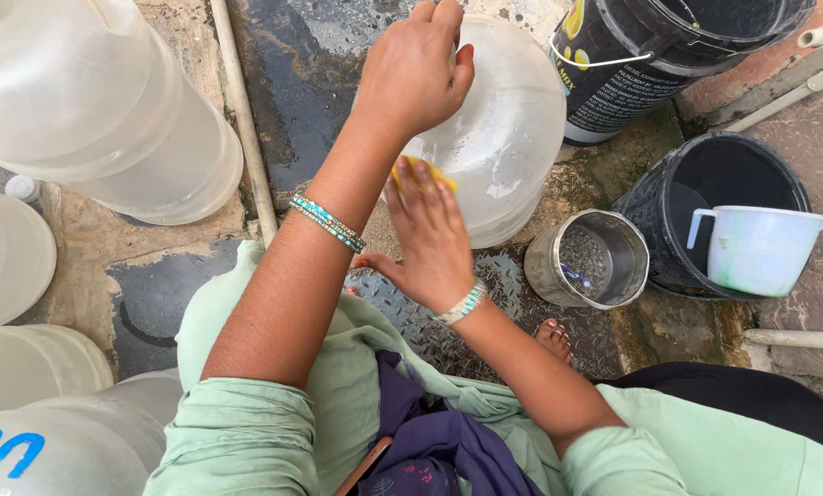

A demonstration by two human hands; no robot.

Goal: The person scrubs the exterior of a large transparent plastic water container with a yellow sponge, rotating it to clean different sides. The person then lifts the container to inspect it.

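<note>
The big clear water jug (498, 138) lies tipped on the wet ground (292, 83) just in front of the person's knees, its rounded side turned up toward the camera and its long axis running away from the body, up and slightly right in the view. Both hands are on it. The left hand (418, 69) reaches across and rests on top of the jug's far end, fingers (439, 18) curled down over the curve, steadying it — a loose cupping hold, not a tight clamp. The right hand (432, 241) is the nearer one, lying flat against the near side of the jug with its fingers stretched out and pressed onto a yellow scrubber (427, 171), of which only a corner shows above the fingertips. So the jug sits directly ahead of the right hand's fingers and under the left hand's palm.

Just right of the jug stands a steel pot (587, 260); beyond it is a black bucket (705, 197) with a white mug (760, 248) hung on its rim, and a second black bucket (650, 55) stands behind. More clear jugs (99, 110) crowd the left side — well apart from the hands.
</note>
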